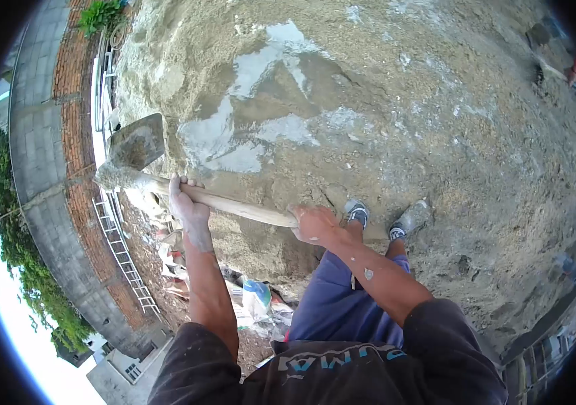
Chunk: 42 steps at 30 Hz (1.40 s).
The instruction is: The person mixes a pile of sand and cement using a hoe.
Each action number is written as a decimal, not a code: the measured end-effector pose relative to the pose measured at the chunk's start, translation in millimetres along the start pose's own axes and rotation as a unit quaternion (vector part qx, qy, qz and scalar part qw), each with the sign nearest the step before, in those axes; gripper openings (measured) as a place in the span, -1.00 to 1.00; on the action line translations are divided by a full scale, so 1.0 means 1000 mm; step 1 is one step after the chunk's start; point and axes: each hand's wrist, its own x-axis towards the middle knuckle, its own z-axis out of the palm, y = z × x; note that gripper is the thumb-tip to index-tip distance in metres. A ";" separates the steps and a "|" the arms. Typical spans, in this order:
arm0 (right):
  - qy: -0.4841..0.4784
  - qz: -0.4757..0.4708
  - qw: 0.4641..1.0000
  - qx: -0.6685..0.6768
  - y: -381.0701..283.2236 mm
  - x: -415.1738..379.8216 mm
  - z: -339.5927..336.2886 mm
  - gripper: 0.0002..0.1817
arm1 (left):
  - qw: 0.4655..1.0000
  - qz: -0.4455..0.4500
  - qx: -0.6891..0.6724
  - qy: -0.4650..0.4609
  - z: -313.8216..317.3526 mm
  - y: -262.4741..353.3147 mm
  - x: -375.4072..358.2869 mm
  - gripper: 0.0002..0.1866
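A hoe lies across the view, its wooden handle point(241, 206) running from the left toward the middle. My left hand point(189, 206), dusty with grey powder, is wrapped round the handle near the metal blade point(137, 142). Around the handle's other end my right hand point(315, 224) is closed. The blade is raised at the left, beside the sandy ground. Wet grey mix point(234, 131) is spread over the sand ahead of my hands. Both of my shoes stand on the sand just past my right hand.
Along the left stand a block and brick wall point(48, 162) and a white ladder point(123, 253). Sacks and rubble point(255, 297) lie near my left forearm. Plastic bottles point(574, 270) are at the right edge. Something red shows at the upper right.
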 end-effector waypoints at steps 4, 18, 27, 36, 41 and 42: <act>-0.068 0.013 0.998 0.012 -0.048 0.074 -0.021 -0.63 | 0.996 0.070 0.050 0.036 0.025 -0.034 -0.022 -0.72; -0.080 0.089 0.992 0.040 0.006 0.068 -0.018 -0.60 | 0.966 -0.079 0.204 0.140 0.034 -0.141 0.022 -0.85; -0.088 0.190 0.977 -0.035 0.111 0.006 -0.031 -0.59 | 0.957 -0.209 0.180 0.093 0.056 -0.276 -0.024 -0.90; -0.129 0.256 0.955 -0.076 0.168 -0.073 -0.104 -0.56 | 0.898 -0.432 0.076 -0.041 0.077 -0.420 -0.081 -0.90; -0.092 0.251 0.962 -0.056 0.218 -0.163 -0.156 -0.53 | 0.869 -0.487 0.067 -0.059 0.131 -0.458 -0.184 -0.85; -0.068 0.231 0.970 -0.031 0.224 -0.189 -0.164 -0.49 | 0.861 -0.500 0.069 -0.063 0.141 -0.454 -0.209 -0.82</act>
